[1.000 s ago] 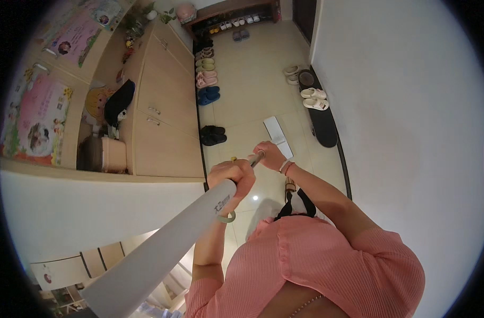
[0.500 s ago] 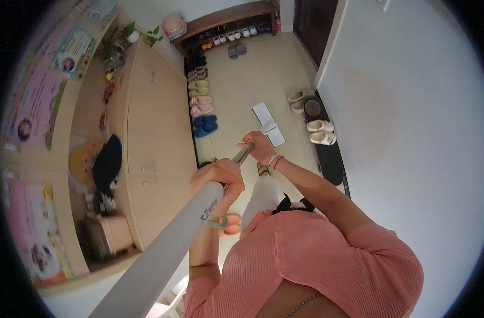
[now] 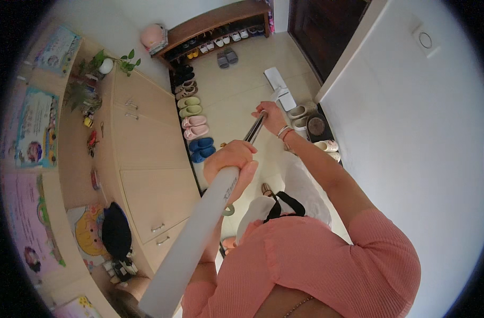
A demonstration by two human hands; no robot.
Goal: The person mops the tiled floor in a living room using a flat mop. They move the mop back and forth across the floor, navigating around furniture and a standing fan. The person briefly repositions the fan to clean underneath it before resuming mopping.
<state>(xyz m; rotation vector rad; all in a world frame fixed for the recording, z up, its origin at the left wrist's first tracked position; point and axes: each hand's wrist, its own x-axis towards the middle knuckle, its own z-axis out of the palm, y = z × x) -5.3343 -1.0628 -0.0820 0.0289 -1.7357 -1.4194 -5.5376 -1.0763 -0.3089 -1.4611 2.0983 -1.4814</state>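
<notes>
A flat mop (image 3: 194,238) slants down across the view, its thick white grip toward me and its thin metal pole running to a white rectangular head (image 3: 274,78) on the tiled floor. My left hand (image 3: 231,163) is wrapped round the handle where the white grip meets the metal. Farther down, my right hand (image 3: 271,117) closes round the metal pole, bracelets on its wrist. Just beyond that hand the mop head lies flat, close to the grey-beige clogs (image 3: 301,110) by the right wall. A pale green loop (image 3: 228,210) hangs below the grip.
Slippers, including a blue pair (image 3: 202,149), line the beige cabinet (image 3: 151,159) on the left. A brown shoe bench (image 3: 215,24) with several shoes stands at the back, grey slippers (image 3: 227,58) before it. A dark door (image 3: 324,34) and white wall (image 3: 411,132) bound the right.
The mop head has slid forward and slightly right, up beside the clogs. My right hand has reached forward with the pole. I have stepped ahead, and the white grip is tilted more steeply.
</notes>
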